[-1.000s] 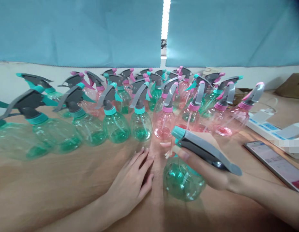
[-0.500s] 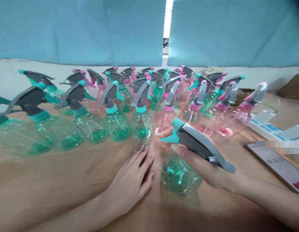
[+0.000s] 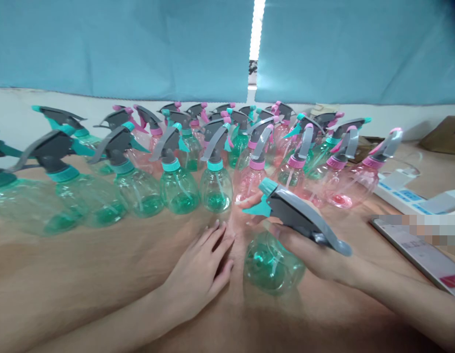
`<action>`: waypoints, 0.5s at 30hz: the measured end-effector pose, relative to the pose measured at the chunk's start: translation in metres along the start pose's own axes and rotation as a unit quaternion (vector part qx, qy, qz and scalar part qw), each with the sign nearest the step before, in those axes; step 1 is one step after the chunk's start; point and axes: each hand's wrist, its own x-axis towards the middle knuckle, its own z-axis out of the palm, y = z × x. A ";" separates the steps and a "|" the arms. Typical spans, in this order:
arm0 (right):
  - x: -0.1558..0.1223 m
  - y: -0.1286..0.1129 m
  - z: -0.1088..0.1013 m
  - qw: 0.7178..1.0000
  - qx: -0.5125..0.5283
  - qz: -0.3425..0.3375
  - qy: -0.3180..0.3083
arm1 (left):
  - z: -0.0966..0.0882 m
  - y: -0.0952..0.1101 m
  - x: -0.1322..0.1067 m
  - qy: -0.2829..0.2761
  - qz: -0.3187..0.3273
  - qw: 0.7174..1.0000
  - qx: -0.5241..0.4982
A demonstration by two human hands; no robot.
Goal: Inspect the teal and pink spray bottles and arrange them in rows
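My right hand (image 3: 304,247) is wrapped round the neck of a green spray bottle (image 3: 269,267) with a grey and teal trigger head. The bottle tilts, its nozzle pointing up and left, and my index finger reaches out past the teal trigger. Part of its collar is hidden by my fingers. To the left, my left hand (image 3: 201,264) lies flat on the brown tabletop (image 3: 102,274), fingers stretched and holding nothing. Just beyond its fingertips stands another green spray bottle (image 3: 216,189). A pink spray bottle (image 3: 254,179) stands beside that one, behind my right hand.
Several green and pink spray bottles fill the back of the table in rows. At the right lie a phone (image 3: 414,257) and a white power strip (image 3: 407,196). A brown box (image 3: 443,137) is at the far right, and a blue curtain (image 3: 120,49) hangs behind.
The view has shifted very slightly. My right hand still grips the green spray bottle in nearly the same pose, and my left hand stays flat on the table.
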 end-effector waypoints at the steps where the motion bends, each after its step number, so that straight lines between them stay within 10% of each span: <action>1: 0.000 0.001 0.000 1.000 0.002 -0.003 -0.001 | 0.000 0.000 0.000 -0.001 -0.001 1.000 0.001; 15: 0.010 -0.011 -0.002 0.998 0.021 -0.049 -0.038 | -0.001 0.000 0.000 0.004 0.001 1.000 0.002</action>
